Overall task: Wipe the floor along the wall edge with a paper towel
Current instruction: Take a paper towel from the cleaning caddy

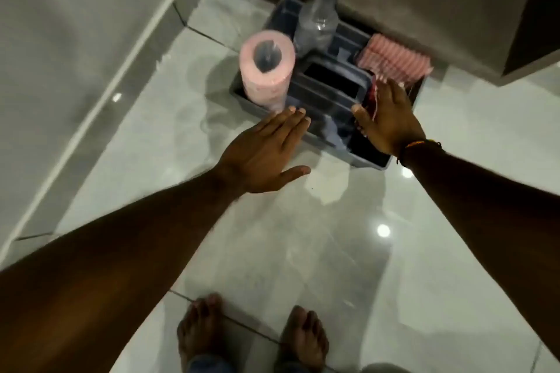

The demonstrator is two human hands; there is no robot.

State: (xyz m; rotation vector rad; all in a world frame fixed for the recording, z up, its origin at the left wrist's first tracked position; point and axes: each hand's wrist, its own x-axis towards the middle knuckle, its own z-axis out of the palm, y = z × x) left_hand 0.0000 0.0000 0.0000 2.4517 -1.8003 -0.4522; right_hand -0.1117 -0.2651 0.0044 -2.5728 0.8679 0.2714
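A pink paper towel roll [268, 70] stands upright in the left end of a dark grey caddy [372, 162] on the glossy tiled floor. My left hand [263, 151] hovers flat with fingers apart, just in front of the roll, holding nothing. My right hand [388, 118] is spread open over the caddy's right compartment, empty, with a beaded band at the wrist. The wall edge with its grey skirting [100, 118] runs diagonally along the left.
A clear spray bottle [318, 21] stands at the caddy's back, and a pink ribbed cloth [394, 62] lies in its right rear. A dark cabinet base [439, 3] sits right behind the caddy. My bare feet [251, 333] stand on the tiles below.
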